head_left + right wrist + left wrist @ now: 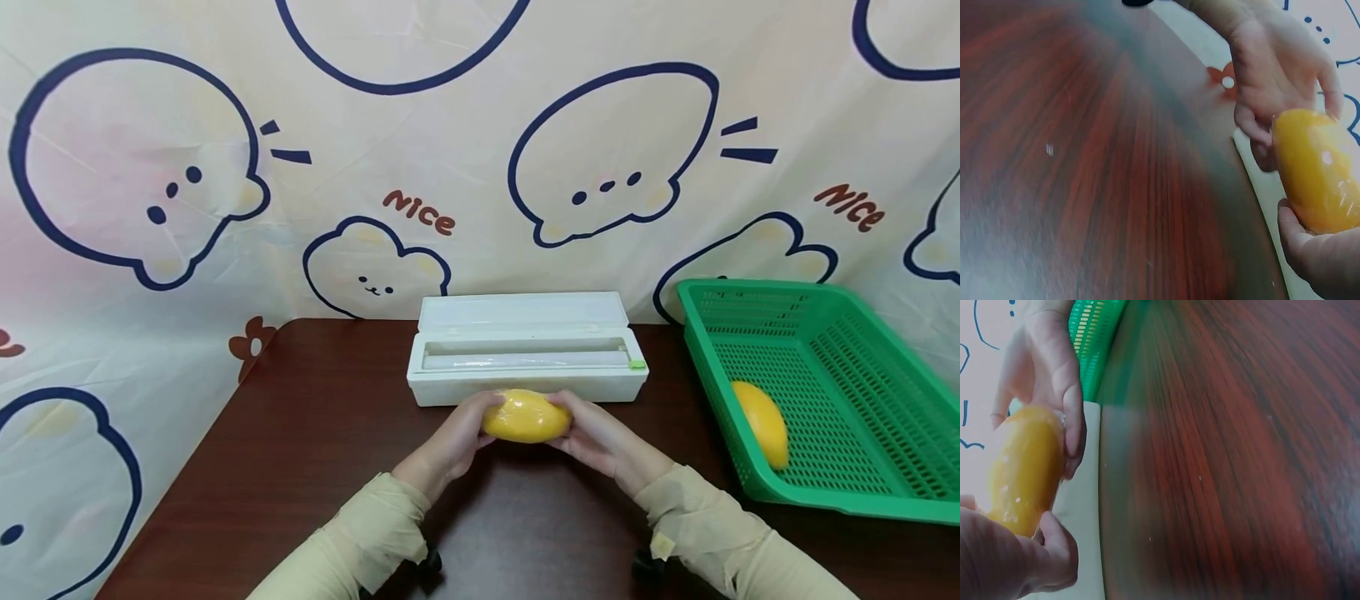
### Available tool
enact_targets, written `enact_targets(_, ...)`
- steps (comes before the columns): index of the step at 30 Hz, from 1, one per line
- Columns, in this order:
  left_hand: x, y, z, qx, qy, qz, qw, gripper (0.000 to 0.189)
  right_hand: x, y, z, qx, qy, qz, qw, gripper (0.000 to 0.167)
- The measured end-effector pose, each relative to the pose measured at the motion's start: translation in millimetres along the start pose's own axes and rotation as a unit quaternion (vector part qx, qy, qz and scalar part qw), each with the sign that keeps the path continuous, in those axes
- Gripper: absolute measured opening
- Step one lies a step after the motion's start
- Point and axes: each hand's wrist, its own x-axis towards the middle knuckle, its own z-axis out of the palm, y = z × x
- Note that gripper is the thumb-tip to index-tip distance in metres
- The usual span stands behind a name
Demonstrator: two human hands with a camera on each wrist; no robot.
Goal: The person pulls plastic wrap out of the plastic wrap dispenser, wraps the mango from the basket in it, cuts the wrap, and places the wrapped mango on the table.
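Between both hands is a yellow mango (527,416), lying sideways with shiny clear film over its skin. My left hand (456,435) grips its left end with thumb and fingers, and my right hand (604,437) grips the right end the same way. Held up over the table, the mango overlaps the front of a white cling film box (528,389) in the head view. That box has its lid raised, with a roll of film (525,360) inside. Glossy creases of film show on the mango (1317,169) in the right wrist view.
A green plastic basket (862,505) stands on the right, with a second yellow mango (762,425) against its left wall. Behind the dark brown wooden table (322,400) hangs a pale cloth (480,167) with cartoon drawings.
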Motion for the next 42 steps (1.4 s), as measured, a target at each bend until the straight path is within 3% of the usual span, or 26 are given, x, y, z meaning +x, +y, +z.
enact_targets(6, -0.3, 1.6, 2.5, 0.024, -0.011, 0.015, 0.9995, 0.054, -1.2, -1.4, 9.8, -0.01, -0.003, -0.006, 0.9999, 0.054)
enact_targets(9, -0.1, 3.0, 3.3, 0.04, -0.001, 0.014, 0.9991, 0.054, -1.2, -1.3, 11.5, -0.021, 0.002, -0.003, 0.9998, 0.057)
enact_targets(13, 0.6, 4.7, 3.6, 0.017, -0.009, 0.008, 0.9998, 0.052, -1.5, -1.6, 10.9, -0.032, 0.005, -0.001, 0.9995, 0.056)
enact_targets(18, 0.7, 7.1, 3.1, -0.015, -0.021, -0.011, 0.9996, 0.047, -2.7, -6.9, 9.2, -0.089, 0.001, -0.002, 0.9961, 0.055)
enact_targets(26, -2.3, 7.9, 0.0, -0.008, -0.056, -0.057, 0.9968, 0.061, -3.9, -8.9, 9.9, -0.164, 0.031, 0.032, 0.9854, 0.048)
enact_targets(32, -3.1, 2.8, 2.7, -0.026, -0.046, -0.067, 0.9964, 0.053, -4.3, -9.8, 4.4, -0.208, 0.012, 0.05, 0.9768, 0.048)
enact_targets(42, -4.6, 3.8, 9.9, -0.02, -0.049, -0.054, 0.9972, 0.051, -4.6, -5.6, 1.2, -0.149, 0.041, 0.018, 0.9879, 0.028)
